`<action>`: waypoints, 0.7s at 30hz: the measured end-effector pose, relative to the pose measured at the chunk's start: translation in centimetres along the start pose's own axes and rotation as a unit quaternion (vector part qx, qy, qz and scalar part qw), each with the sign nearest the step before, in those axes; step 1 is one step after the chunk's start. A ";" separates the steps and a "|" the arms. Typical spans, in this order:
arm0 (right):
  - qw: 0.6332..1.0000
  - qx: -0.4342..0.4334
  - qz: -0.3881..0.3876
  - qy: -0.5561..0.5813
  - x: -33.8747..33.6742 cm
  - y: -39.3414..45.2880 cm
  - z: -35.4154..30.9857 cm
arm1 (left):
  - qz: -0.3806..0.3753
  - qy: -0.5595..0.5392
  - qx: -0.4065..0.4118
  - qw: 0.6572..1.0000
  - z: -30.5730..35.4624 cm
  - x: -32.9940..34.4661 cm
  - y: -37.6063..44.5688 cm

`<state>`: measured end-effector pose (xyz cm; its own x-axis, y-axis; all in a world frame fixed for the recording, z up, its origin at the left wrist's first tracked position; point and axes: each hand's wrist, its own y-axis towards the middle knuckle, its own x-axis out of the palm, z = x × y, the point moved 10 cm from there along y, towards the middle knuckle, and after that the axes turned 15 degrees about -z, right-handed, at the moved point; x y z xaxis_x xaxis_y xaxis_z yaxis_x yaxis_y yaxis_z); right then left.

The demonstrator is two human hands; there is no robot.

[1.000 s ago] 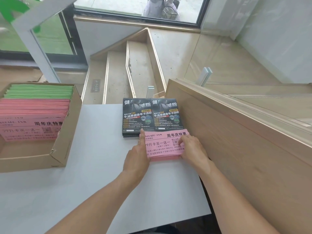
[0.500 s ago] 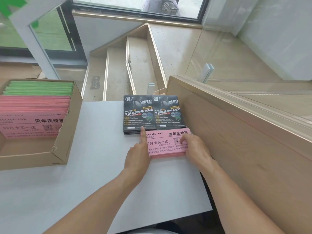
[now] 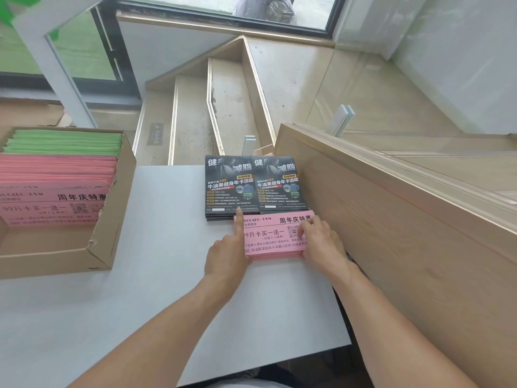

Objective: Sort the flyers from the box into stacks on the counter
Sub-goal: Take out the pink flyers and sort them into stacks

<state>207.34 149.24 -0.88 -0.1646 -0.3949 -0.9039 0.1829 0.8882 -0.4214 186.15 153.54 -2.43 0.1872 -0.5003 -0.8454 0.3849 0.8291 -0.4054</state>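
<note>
Stairs drop away past the far edge of the pale counter (image 3: 173, 275), and a wooden partition (image 3: 391, 233) runs along the right side of the frame. My left hand (image 3: 226, 256) lies along the left edge of the pink stack (image 3: 272, 239) at centre frame, forefinger stretched straight up that edge with the tip near the top left corner. My right hand (image 3: 321, 242) sits on the stack's right end, fingers bent down onto the top sheet; I cannot tell whether the thumb hooks under the edge, since the hand hides it. Neither hand lifts anything: both press and square.

Just above the pink stack sit two black stacks (image 3: 254, 186) side by side, and the pink top edge seems to touch or slightly overlap them. At the left of the frame the cardboard box (image 3: 112, 219) holds more pink flyers (image 3: 53, 197) with green flyers (image 3: 64, 142) behind.

To finish squaring well, I would push both ends inward evenly, keep the sheets flat, and draw the pile slightly toward me so it clears the black ones, before reaching back to the box.
</note>
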 end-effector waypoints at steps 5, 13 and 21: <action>1.000 0.007 0.011 0.011 0.0 0.0 0.0 | -0.002 0.020 0.001 1.000 -0.1 0.1 0.4; 1.000 0.019 0.017 0.016 0.0 -0.7 -0.4 | -0.009 -0.002 0.034 0.999 -0.4 1.0 0.3; 0.999 0.024 0.017 0.034 0.0 -1.1 -0.7 | 0.001 0.004 0.040 0.999 -0.4 1.5 0.5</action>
<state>206.49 148.41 -0.35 -0.2221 -0.3461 -0.9115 0.2353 0.8882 -0.3946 186.30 153.27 -4.07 0.1802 -0.4959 -0.8495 0.4555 0.8075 -0.3747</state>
